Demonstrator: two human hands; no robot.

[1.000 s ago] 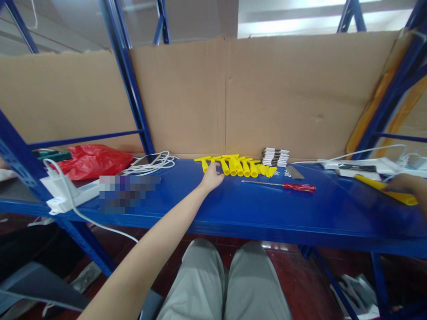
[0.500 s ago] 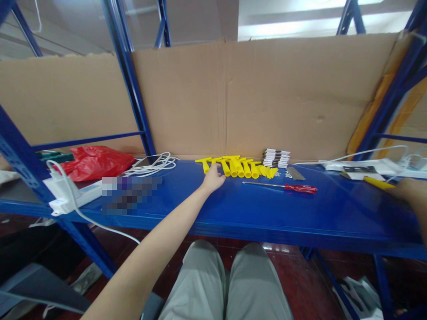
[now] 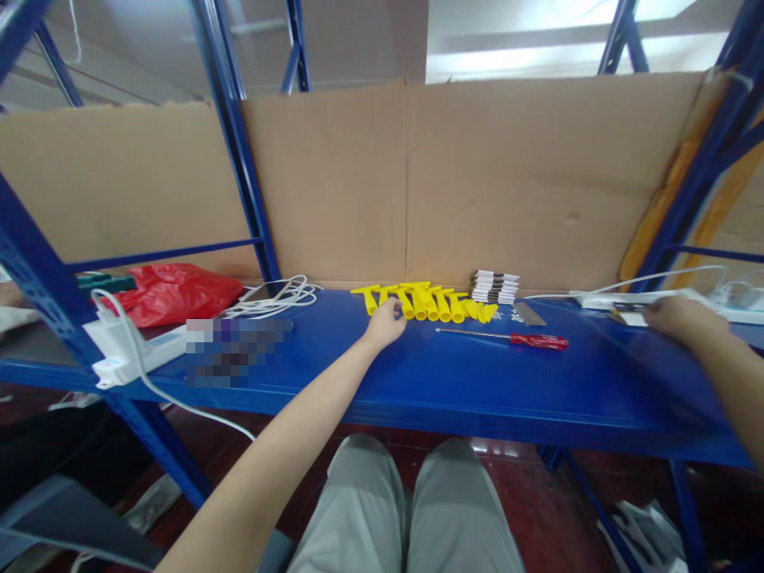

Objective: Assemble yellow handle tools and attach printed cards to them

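Observation:
My left hand [image 3: 385,322] lies palm down at the left part of a row of yellow T-shaped plastic handles [image 3: 421,304]. Its thumb and forefinger are bent with a gap between them, and I see nothing held; the other fingers are hidden. Far to the right, my right hand [image 3: 686,320] is over a small dark-and-white packet [image 3: 629,315], in front of a white power strip. It is blurred, its fingers are hard to make out, and any object in it is hidden. Smaller yellow pieces [image 3: 481,311] continue the row. A red-handled screwdriver [image 3: 537,341] lies in front.
Behind the yellow pieces are stacked white-and-dark parts [image 3: 494,286] and thin metal strips [image 3: 529,315]. Cardboard [image 3: 334,183] walls off the back. On the left are a red plastic bag [image 3: 179,294], coiled white cable [image 3: 280,298] and a power strip [image 3: 140,356]. Blue posts [image 3: 230,135] frame the shelf.
My right hand has moved left and inward over the packet. The yellow piece seen at its fingers earlier no longer shows. My left hand stays nearly in place by the handles.

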